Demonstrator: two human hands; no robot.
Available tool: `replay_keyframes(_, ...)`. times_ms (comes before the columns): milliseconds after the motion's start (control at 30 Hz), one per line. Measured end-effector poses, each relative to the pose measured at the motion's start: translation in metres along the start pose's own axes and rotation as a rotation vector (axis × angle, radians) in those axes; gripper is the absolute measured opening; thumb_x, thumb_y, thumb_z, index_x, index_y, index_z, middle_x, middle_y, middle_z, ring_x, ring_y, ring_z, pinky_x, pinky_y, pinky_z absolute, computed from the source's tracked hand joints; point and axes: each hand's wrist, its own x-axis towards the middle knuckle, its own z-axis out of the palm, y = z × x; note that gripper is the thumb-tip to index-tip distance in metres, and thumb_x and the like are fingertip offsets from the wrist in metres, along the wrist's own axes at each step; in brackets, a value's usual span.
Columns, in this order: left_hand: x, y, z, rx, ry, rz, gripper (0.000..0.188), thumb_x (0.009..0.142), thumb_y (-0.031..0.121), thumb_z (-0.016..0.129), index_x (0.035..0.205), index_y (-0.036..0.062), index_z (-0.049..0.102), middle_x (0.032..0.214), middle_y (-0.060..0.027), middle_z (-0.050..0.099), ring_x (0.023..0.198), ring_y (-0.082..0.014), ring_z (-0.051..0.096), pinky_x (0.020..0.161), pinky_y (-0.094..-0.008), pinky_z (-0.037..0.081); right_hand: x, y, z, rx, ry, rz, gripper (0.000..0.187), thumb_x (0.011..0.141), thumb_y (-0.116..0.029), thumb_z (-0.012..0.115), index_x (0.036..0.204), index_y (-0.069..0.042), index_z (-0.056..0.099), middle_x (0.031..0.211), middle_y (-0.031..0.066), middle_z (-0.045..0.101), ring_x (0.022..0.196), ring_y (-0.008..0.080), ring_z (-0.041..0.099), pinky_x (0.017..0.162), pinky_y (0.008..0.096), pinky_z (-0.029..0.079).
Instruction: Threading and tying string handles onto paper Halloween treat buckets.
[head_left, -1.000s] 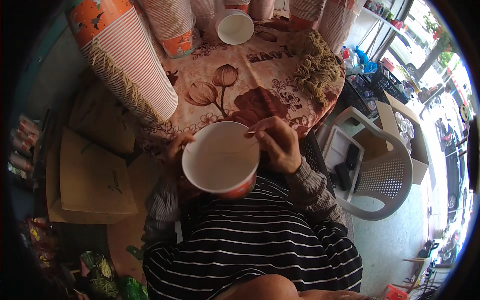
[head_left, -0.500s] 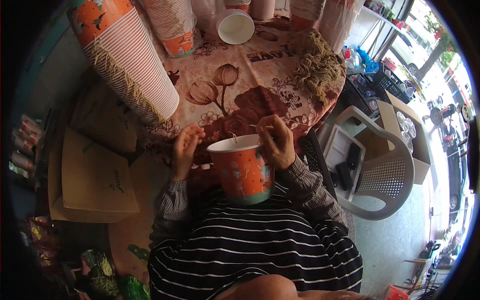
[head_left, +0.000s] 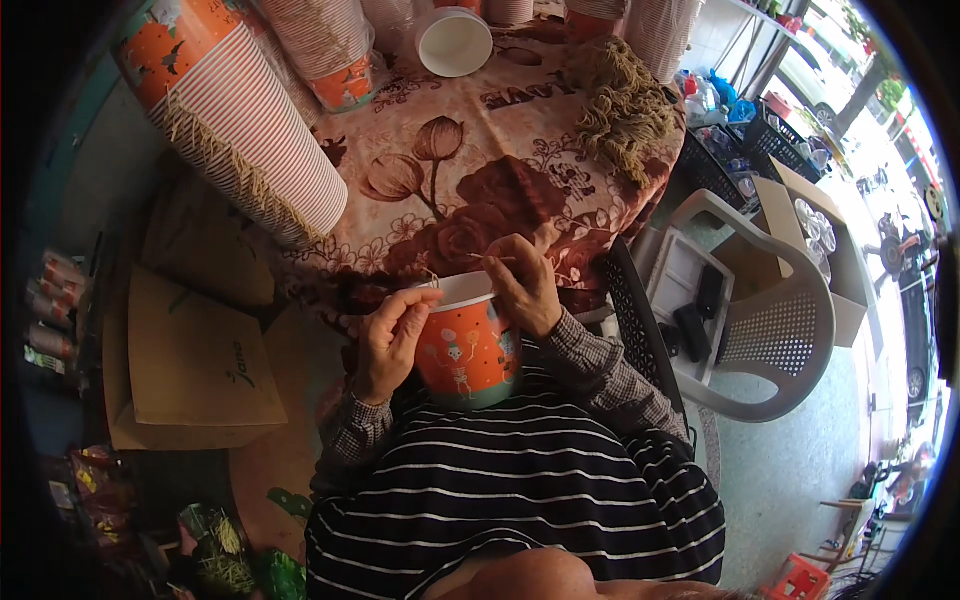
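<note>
An orange paper bucket point(head_left: 468, 350) with a white rim, cartoon figures and a green base stands upright in front of my striped top. My left hand point(head_left: 390, 345) is closed at the left of its rim, fingertips pinched beside a short upright end of beige cord point(head_left: 432, 277). On the rim's right side, my right hand point(head_left: 527, 287) pinches a thin piece of cord point(head_left: 497, 259) between thumb and forefinger. How the cord passes through the bucket's wall is hidden by my fingers.
A tall leaning stack of nested buckets point(head_left: 250, 130) with cords hanging along it is on the left of the flowered tablecloth point(head_left: 400, 225). A heap of beige cords point(head_left: 628, 115) lies at the right. An empty bucket point(head_left: 455, 42) rests on its side. Cardboard box point(head_left: 205, 350) left, grey plastic chair point(head_left: 770, 340) right.
My left hand has come in from beside the bucket to its rim and closed there. The bucket has shifted slightly left, and my right hand has moved a little left with it.
</note>
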Motion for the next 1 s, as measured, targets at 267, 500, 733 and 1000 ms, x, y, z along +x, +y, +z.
replay_keyframes(267,0.007,0.007,0.001,0.089,-0.09,-0.027,0.019,0.097,0.011,0.052,0.109,-0.0001,0.062,0.093,-0.0056,0.065,0.084,-0.0094,0.058,0.075,-0.0224,0.047,0.007,0.024,-0.005,0.104,-0.025,0.059,0.009,0.095,-0.012,0.056,0.094,-0.004,0.053,0.077,-0.0041,0.052,0.067,0.0026,0.045,0.059,0.0186,0.037)
replay_keyframes(500,0.02,0.004,0.001,0.049,-0.133,0.0,0.022,0.096,0.014,0.054,0.11,-0.001,0.061,0.088,-0.0069,0.067,0.079,-0.011,0.062,0.069,-0.0229,0.049,0.002,0.007,-0.002,-0.039,0.045,0.003,0.011,0.091,-0.01,0.058,0.095,-0.001,0.054,0.073,0.0051,0.06,0.068,0.01,0.061,0.058,0.0265,0.047)
replay_keyframes(733,0.042,0.021,0.006,0.096,-0.338,-0.058,0.029,0.094,0.014,0.059,0.118,-0.0024,0.057,0.086,-0.0096,0.069,0.077,-0.0106,0.063,0.062,-0.0249,0.051,0.001,-0.012,0.004,-0.207,0.03,0.006,0.011,0.09,-0.009,0.058,0.097,-0.001,0.054,0.074,0.0067,0.062,0.065,0.0092,0.059,0.057,0.0248,0.046)
replay_keyframes(1000,0.052,-0.005,0.001,-0.187,-0.441,-0.344,0.033,0.092,0.01,0.061,0.121,-0.0046,0.055,0.092,-0.0076,0.069,0.081,-0.0091,0.062,0.069,-0.0237,0.052,0.006,-0.005,0.003,-0.264,-0.037,0.057,0.013,0.089,-0.01,0.06,0.098,-0.001,0.055,0.075,0.0074,0.064,0.064,0.0083,0.059,0.055,0.0244,0.046)
